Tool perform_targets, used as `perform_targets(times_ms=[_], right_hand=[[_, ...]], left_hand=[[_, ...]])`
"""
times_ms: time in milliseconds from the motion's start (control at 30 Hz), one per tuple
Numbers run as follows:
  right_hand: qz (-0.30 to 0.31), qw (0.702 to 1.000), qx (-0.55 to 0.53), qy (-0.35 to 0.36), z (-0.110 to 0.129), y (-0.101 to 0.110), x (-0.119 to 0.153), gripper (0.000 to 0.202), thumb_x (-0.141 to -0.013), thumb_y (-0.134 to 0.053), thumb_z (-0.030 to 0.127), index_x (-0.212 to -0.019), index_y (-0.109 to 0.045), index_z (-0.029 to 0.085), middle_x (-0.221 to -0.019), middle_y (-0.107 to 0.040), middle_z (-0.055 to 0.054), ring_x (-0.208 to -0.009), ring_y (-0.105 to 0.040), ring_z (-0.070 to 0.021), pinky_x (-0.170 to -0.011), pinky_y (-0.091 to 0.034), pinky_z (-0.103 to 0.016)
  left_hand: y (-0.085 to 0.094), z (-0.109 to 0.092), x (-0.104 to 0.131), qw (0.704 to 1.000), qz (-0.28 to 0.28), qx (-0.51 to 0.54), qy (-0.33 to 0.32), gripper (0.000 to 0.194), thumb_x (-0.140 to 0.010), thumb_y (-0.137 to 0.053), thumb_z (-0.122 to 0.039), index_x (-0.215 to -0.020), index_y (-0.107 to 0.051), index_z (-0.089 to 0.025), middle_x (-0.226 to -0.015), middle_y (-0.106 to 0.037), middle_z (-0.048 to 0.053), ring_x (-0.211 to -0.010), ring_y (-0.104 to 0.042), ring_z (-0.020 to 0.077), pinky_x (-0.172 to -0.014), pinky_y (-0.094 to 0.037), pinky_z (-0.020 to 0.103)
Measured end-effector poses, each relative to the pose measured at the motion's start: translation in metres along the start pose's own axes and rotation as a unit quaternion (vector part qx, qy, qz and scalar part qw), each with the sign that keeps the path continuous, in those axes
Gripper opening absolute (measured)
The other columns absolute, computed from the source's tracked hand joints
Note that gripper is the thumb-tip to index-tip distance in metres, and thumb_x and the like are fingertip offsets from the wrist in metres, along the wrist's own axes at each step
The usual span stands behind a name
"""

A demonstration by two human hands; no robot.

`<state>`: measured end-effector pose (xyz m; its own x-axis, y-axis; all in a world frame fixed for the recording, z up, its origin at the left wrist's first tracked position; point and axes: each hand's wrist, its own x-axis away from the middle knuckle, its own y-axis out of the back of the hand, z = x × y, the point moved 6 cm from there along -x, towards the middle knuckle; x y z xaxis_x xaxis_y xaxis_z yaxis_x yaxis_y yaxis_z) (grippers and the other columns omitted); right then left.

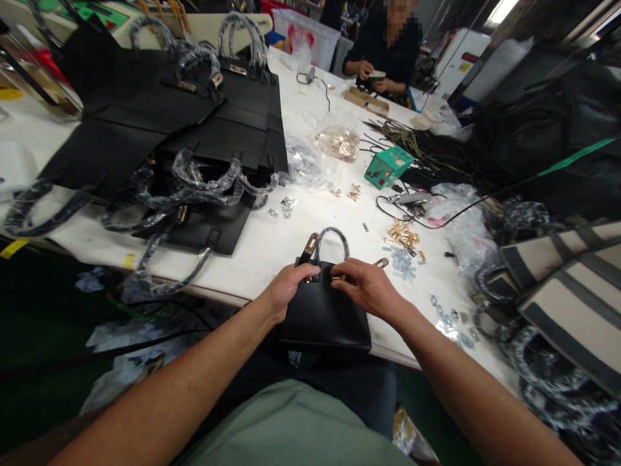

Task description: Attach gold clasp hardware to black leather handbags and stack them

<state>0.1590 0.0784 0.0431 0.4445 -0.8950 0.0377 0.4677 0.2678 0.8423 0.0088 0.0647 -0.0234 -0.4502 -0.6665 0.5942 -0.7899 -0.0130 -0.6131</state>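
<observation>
a small black handbag (327, 317) leans at the near edge of a white worktable (310, 223), over the worker's lap, its plastic-wrapped handle (345, 241) up. the left hand (286, 285) grips its upper left corner, thumb over the front; the right hand (369, 285) has its fingers pinched at a small gold-toned fitting (338, 277) near the top edge. the bag looks largely made: handle on, gold-toned plates showing at left (312, 244) and right. the fitting under the right fingers appears to be the part in hand; whether it is fastened cannot be told, as the fingers hide it.

beyond the right hand lie loose gold-toned hardware (402, 234) and silver-toned plates (403, 264), apparently unused. a green control box (388, 167) sits farther back, its cables crossing the tabletop. larger black bags (194, 126) crowd the left, limiting room there; striped bags (572, 317) press in at right. across the table, a co-worker (383, 55) holds a small object.
</observation>
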Motion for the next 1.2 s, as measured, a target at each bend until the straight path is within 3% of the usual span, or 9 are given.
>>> perform_targets(times_ms=[400, 733, 900, 1100, 1200], right_hand=[[-0.06, 0.998, 0.016, 0.012, -0.005, -0.003, 0.012, 0.015, -0.092, -0.061, 0.031, -0.103, -0.07, 0.026, -0.097, -0.071, -0.002, -0.087, -0.067, -0.0172, -0.077, -0.048, -0.027], [-0.018, 0.995, 0.072, 0.062, -0.002, -0.008, 0.01, 0.018, -0.097, -0.053, 0.031, -0.105, -0.067, 0.023, -0.09, -0.069, -0.003, -0.077, -0.064, -0.0152, -0.07, -0.044, -0.025], [0.02, 0.998, 0.062, 0.009, 0.002, -0.003, 0.003, 0.01, -0.088, -0.058, 0.024, -0.096, -0.063, 0.022, -0.087, -0.069, -0.001, -0.073, -0.063, -0.0137, -0.065, -0.041, -0.023], [0.067, 0.98, 0.183, -0.03, 0.013, 0.002, -0.012, 0.014, -0.078, -0.059, 0.025, -0.092, -0.062, 0.025, -0.069, -0.068, 0.002, -0.061, -0.061, -0.0169, -0.053, -0.025, -0.025], [0.073, 0.979, 0.184, -0.038, 0.011, 0.003, -0.014, 0.014, -0.078, -0.058, 0.027, -0.091, -0.062, 0.025, -0.067, -0.066, 0.002, -0.059, -0.06, -0.016, -0.053, -0.021, -0.026]], left_hand=[[0.001, -0.001, 0.001, 1.0, -0.015, -0.019, -0.015, 0.025, -0.069, -0.073, -0.032, -0.081, -0.069, -0.011, -0.068, -0.071, 0.008, -0.058, -0.066, 0.0222, -0.06, -0.053, 0.033], [0.0, -0.002, 0.0, 0.999, -0.006, -0.021, -0.034, 0.025, -0.071, -0.072, -0.031, -0.084, -0.069, -0.01, -0.07, -0.071, 0.009, -0.059, -0.066, 0.0212, -0.061, -0.053, 0.033], [-0.001, -0.002, 0.002, 0.999, -0.004, -0.029, -0.032, 0.024, -0.071, -0.073, -0.031, -0.084, -0.069, -0.01, -0.07, -0.071, 0.008, -0.058, -0.065, 0.0201, -0.06, -0.052, 0.03], [-0.002, -0.005, 0.004, 0.997, -0.009, -0.057, -0.051, 0.024, -0.073, -0.072, -0.032, -0.087, -0.069, -0.013, -0.073, -0.071, 0.006, -0.06, -0.066, 0.0185, -0.062, -0.052, 0.029], [-0.002, -0.007, 0.004, 0.996, -0.007, -0.065, -0.055, 0.024, -0.074, -0.072, -0.032, -0.087, -0.069, -0.013, -0.074, -0.071, 0.006, -0.061, -0.066, 0.0185, -0.062, -0.052, 0.029]])
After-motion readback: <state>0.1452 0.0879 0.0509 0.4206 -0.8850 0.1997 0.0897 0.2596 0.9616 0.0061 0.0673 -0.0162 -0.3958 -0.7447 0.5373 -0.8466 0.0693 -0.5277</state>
